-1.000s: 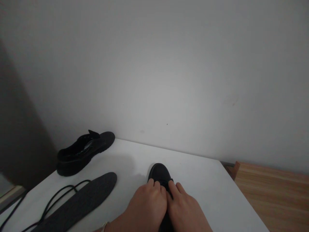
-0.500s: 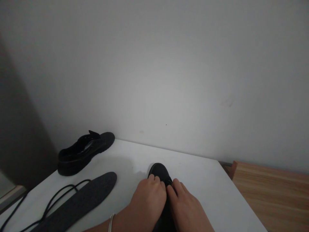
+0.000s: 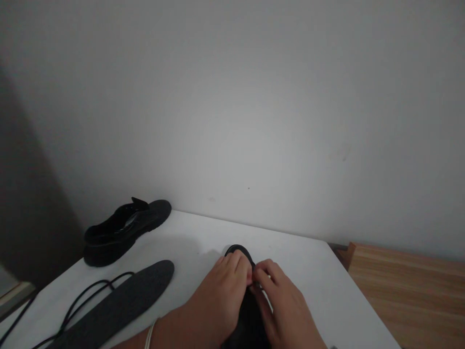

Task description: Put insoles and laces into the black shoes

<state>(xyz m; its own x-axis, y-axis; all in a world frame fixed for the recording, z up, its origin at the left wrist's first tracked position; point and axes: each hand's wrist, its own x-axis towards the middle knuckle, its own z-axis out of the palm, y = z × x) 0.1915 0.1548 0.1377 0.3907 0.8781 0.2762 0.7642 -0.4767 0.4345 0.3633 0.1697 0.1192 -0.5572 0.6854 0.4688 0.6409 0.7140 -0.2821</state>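
A black shoe [image 3: 247, 322] lies on the white table, toe pointing away from me, with both my hands over its upper. My left hand [image 3: 221, 291] is closed, fingers curled over the front of the shoe behind the toe. From the right side, my right hand [image 3: 281, 300] pinches a small dark bit at the lacing area, close to the left fingertips. Whether that bit is lace or shoe edge cannot be made out. Much of the shoe's middle is hidden by my hands.
Another black shoe [image 3: 109, 240] stands at the table's far left, by the wall. A dark grey insole [image 3: 136, 295] lies left of my hands, with a loose black lace [image 3: 78, 303] beside it. Wooden furniture [image 3: 403, 281] is beyond the white table's [image 3: 348, 310] right edge.
My left hand has shifted slightly forward over the shoe. My right fingers have lifted off the upper and come together in a pinch. The camera view has shifted slightly.
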